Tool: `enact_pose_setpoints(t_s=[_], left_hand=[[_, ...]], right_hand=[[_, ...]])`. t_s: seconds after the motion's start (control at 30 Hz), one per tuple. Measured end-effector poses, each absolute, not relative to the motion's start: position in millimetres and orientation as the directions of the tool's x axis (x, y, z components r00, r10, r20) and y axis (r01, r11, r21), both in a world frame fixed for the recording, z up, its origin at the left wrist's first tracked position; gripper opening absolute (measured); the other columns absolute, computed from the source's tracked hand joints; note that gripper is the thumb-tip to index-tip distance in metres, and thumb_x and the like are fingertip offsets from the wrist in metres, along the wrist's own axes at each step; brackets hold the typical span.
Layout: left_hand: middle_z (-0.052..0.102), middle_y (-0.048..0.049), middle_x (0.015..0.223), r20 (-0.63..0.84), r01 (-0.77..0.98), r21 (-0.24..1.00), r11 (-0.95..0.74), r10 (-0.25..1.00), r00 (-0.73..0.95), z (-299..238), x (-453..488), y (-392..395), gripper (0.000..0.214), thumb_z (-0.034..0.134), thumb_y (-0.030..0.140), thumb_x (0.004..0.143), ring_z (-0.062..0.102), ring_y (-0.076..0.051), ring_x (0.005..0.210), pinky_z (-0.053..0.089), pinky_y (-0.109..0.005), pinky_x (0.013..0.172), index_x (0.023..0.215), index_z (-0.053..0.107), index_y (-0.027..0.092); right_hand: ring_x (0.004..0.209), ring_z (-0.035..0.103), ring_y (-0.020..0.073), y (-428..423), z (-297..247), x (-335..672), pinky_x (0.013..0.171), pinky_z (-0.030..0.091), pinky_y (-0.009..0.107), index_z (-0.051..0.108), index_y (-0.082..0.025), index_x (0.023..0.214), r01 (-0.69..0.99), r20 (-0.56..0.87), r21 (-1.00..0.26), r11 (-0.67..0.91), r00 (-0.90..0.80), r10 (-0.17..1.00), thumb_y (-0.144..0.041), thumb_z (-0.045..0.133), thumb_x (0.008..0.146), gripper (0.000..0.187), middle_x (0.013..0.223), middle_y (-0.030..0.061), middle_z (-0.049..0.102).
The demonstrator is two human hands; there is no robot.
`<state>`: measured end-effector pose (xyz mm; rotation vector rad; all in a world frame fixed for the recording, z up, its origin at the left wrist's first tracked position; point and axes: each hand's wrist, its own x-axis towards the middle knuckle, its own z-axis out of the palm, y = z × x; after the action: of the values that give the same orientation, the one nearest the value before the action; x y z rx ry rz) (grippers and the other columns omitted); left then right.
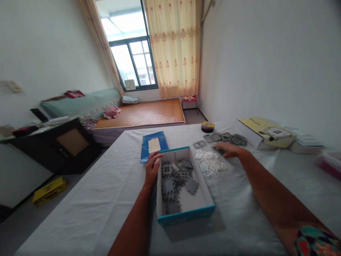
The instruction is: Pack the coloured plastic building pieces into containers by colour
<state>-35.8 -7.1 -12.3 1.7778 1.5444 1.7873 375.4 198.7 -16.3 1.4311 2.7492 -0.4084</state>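
Note:
A white box with a blue rim lies on the white table and holds several grey interlocking foam pieces. My left hand rests against the box's left wall near its far corner, fingers curled on the rim. My right hand reaches past the box to the right and lies palm down on a grey piece, fingers stretched. Just under it is a heap of white frame-like pieces. More grey pieces are spread beyond the hand.
A blue packet lies left of the box. A round tin and a yellow cartoon box sit at the far right. A pink-lidded container is at the right edge. Behind are a bed, a dark cabinet and a window.

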Motion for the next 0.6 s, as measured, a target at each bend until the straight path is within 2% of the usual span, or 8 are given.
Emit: enact_pose_setpoints(t_s=[0.1,0.27,0.43,0.6], left_hand=[[0.060,-0.0094,0.121,0.622,0.517,0.737,-0.435,0.737,-0.265,-13,-36,-7,0.031,0.047,0.037,0.093,0.054,-0.024,0.118,0.041,-0.043,0.106,0.101,0.072,0.021],[0.060,-0.0093,0.122,0.611,0.515,0.745,-0.423,0.743,-0.273,-14,-37,-7,0.032,0.047,0.037,0.092,0.054,-0.024,0.118,0.041,-0.043,0.106,0.101,0.072,0.021],[0.060,-0.0098,0.121,0.617,0.509,0.744,-0.433,0.738,-0.274,-13,-36,-7,0.031,0.046,0.037,0.092,0.055,-0.024,0.117,0.041,-0.043,0.106,0.100,0.072,0.021],[0.060,-0.0098,0.121,0.623,0.505,0.742,-0.442,0.734,-0.273,-13,-36,-7,0.031,0.046,0.036,0.092,0.055,-0.024,0.116,0.042,-0.043,0.104,0.099,0.072,0.020]], right_hand=[[0.123,0.054,0.0340,204,-21,380,0.108,0.034,0.052,0.062,-0.027,0.129,0.841,-0.067,-0.206,0.501,-0.523,0.850,-0.008,0.060,0.057,0.074,0.136,0.0070,0.059],[0.103,0.065,0.0281,208,-24,388,0.096,0.046,0.039,0.065,-0.025,0.124,0.852,-0.021,-0.225,0.472,-0.489,0.872,-0.013,0.059,0.061,0.064,0.121,0.0065,0.068],[0.093,0.068,0.0260,208,-24,385,0.084,0.050,0.032,0.068,-0.022,0.118,0.870,0.055,-0.209,0.447,-0.446,0.893,-0.018,0.060,0.062,0.056,0.111,0.0081,0.071],[0.096,0.066,0.0261,203,-23,381,0.085,0.049,0.032,0.069,-0.023,0.114,0.889,0.109,-0.198,0.413,-0.398,0.911,-0.021,0.061,0.065,0.050,0.111,0.0086,0.071]])
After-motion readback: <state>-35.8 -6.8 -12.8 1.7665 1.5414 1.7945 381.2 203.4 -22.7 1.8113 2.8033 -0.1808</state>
